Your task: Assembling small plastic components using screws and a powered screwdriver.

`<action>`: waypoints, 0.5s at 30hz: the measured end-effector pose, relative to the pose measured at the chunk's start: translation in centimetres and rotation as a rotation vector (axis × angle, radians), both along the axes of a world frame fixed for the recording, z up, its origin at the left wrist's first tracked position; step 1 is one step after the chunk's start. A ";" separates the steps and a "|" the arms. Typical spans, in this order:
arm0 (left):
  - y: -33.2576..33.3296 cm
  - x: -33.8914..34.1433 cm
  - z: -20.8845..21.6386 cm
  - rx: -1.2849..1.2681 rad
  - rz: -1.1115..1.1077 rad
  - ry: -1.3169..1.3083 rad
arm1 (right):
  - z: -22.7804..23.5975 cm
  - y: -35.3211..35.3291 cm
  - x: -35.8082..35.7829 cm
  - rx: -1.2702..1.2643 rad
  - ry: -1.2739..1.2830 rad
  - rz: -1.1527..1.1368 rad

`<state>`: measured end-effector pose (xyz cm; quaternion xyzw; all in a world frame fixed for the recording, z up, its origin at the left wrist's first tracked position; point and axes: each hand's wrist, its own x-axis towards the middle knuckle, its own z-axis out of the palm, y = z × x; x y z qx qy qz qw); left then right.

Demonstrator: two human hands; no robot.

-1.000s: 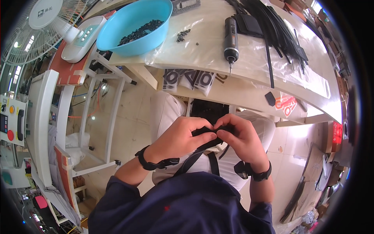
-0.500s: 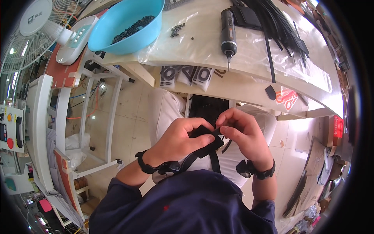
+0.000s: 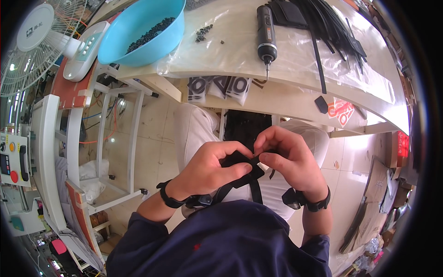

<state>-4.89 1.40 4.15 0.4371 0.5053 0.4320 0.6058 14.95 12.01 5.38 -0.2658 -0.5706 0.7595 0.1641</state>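
Observation:
Over my lap, a flat black pad (image 3: 249, 178) with dark straps (image 3: 255, 192) hanging below it is held between both hands. My left hand (image 3: 203, 168) pinches its left side between thumb and fingers. My right hand (image 3: 295, 159) has thumb and forefinger pressed together at its upper right corner, close to the left fingertips. What lies exactly between the right fingertips is hidden. Beyond the hands, a black electric screwdriver (image 3: 266, 39) lies on the plastic-covered table (image 3: 221, 60), its bit toward me.
A blue basin (image 3: 170, 39) of small black parts stands at the table's left, with a few loose parts (image 3: 203, 32) beside it. Black straps (image 3: 330, 27) lie at right. Plastic bags (image 3: 217, 87) sit on the shelf below. At far left are a fan (image 3: 39, 32) and a white frame (image 3: 134, 138).
Both hands stay at the pad with small finger shifts; the pad has tilted slightly. The table's things sit a little higher and further left in view.

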 end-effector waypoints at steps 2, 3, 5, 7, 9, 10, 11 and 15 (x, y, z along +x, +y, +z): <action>0.3 0.1 0.4 -0.019 0.011 0.002 | -0.1 0.2 0.0 -0.003 -0.003 -0.007; 0.3 0.1 0.7 0.000 0.016 0.037 | 0.0 0.2 -0.1 0.003 -0.005 -0.011; 0.1 0.0 0.7 0.030 0.034 0.073 | 0.0 -0.2 -0.3 0.040 -0.031 -0.011; 0.4 -0.2 0.1 0.013 -0.011 0.070 | -0.1 0.0 -0.5 0.099 -0.064 -0.024; 0.5 -0.2 0.1 0.029 0.013 0.105 | -0.4 0.0 -0.8 0.212 -0.092 -0.021; 0.5 -0.3 -0.1 0.039 0.032 0.137 | -0.2 0.2 -1.1 0.231 -0.094 -0.007; 0.5 -0.5 -0.3 0.056 0.049 0.133 | 0.2 0.4 -1.6 0.279 -0.113 0.000; 0.1 -1.2 -1.4 -0.033 0.230 0.050 | 3.2 1.8 -4.3 0.666 -0.163 -0.009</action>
